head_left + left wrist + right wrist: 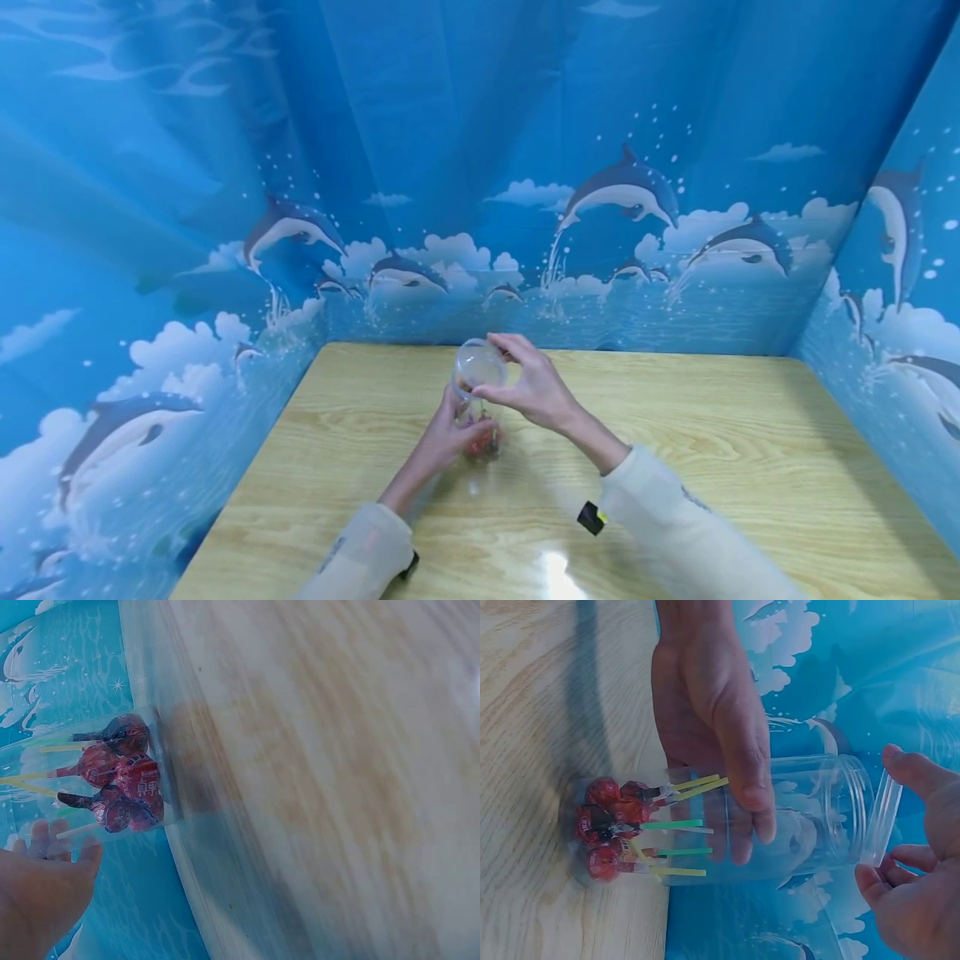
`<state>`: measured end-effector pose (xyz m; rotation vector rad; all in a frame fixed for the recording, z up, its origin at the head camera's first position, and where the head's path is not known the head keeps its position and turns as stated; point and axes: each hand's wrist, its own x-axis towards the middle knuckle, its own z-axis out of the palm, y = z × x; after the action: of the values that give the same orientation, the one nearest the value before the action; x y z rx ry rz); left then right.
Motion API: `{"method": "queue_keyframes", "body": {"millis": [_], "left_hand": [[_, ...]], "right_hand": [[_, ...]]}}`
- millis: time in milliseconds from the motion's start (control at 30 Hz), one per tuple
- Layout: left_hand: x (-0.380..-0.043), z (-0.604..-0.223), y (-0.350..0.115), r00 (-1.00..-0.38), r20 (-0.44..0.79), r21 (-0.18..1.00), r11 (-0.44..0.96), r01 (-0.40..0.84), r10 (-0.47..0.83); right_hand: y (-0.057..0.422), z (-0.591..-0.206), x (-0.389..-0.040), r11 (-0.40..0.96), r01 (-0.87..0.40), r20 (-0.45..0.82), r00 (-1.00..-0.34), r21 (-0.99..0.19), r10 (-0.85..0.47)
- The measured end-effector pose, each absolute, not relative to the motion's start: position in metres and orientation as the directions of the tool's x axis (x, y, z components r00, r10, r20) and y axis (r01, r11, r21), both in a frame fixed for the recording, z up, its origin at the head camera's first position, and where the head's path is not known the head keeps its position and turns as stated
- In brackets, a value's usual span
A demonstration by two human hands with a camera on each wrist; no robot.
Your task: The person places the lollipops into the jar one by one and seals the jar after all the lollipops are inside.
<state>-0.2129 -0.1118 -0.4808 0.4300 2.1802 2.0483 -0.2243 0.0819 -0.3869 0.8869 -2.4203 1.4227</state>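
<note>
A clear plastic jar (802, 825) stands upright on the table, with several lollipops (615, 817) lying heads-down at its bottom, their yellow, green and white sticks pointing up. My left hand (444, 435) grips the jar's side, fingers curled round it; the right wrist view shows this left hand (720, 727) with its thumb across the wall. At the jar's mouth my right hand (536, 383) pinches a clear round lid (883, 821) by its edge. The lid sits tilted against the threaded rim, and part of that rim is hidden behind it.
The wood-grain table (675, 467) runs out on both sides of the jar. A blue curtain (480, 167) printed with dolphins closes off the back and the sides. A small black device (592, 517) hangs by the right sleeve.
</note>
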Motion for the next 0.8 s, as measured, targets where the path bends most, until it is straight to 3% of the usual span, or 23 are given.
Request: {"method": "queue_keyframes", "body": {"millis": [367, 800], "left_hand": [[-0.2120, -0.4806, -0.1114, -0.964, 0.154, 0.970, 0.154, 0.189, 0.216], [-0.2128, -0.4803, -0.1108, -0.966, 0.135, 0.977, 0.133, 0.167, 0.219]], "right_hand": [[0.0757, -0.3898, -0.2261, 0.368, -0.626, 0.470, -0.770, -0.688, -0.431], [0.0756, -0.3936, -0.2315, 0.395, -0.617, 0.419, -0.770, -0.681, -0.480]]}}
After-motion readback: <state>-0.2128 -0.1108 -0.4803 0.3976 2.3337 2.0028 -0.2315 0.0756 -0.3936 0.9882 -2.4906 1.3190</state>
